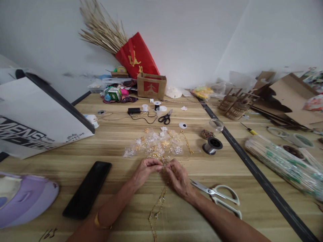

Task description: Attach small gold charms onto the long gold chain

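My left hand is closed in a pinch at the near edge of a pile of gold and clear beads; what its fingertips hold is too small to tell. Facing it, my right hand also pinches, its fingertips almost meeting the left ones. A gold beaded chain trails from under the right fingers toward me across the wooden table. Small clear plastic bags lie among the beads. Just right of them is a separate gold chain.
White-handled scissors lie by my right forearm, a black phone left of my left arm. A wire spool stands to the right. Black scissors lie behind the beads. A white box and purple iron occupy the left.
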`<state>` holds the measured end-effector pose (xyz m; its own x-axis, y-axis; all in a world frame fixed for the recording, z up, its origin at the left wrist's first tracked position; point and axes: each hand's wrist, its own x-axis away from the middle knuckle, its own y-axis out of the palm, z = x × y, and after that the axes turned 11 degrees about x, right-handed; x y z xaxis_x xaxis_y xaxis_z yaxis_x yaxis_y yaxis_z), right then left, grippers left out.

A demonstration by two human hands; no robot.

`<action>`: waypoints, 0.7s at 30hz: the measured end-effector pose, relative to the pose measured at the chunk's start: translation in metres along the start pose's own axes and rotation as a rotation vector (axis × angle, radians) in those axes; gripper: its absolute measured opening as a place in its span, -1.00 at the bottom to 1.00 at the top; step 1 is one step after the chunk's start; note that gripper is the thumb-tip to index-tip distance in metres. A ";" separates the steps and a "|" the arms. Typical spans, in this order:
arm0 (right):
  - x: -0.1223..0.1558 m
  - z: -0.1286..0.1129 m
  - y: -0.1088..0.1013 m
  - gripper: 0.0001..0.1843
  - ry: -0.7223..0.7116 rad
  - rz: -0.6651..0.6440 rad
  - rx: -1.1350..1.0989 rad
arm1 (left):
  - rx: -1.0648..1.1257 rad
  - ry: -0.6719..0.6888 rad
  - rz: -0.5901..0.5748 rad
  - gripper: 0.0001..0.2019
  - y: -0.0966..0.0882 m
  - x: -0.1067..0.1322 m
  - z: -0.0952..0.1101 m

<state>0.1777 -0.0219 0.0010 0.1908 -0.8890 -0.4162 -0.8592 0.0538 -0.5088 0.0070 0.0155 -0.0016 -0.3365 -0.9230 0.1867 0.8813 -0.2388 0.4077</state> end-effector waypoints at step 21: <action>0.000 -0.003 0.000 -0.88 -0.059 0.061 -0.004 | 0.047 0.019 -0.033 -0.84 -0.001 0.000 0.003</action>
<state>0.1764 -0.0238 0.0035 0.1658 -0.8556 -0.4904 -0.8721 0.1050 -0.4779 0.0049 0.0162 0.0007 -0.3582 -0.9206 0.1554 0.8532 -0.2551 0.4549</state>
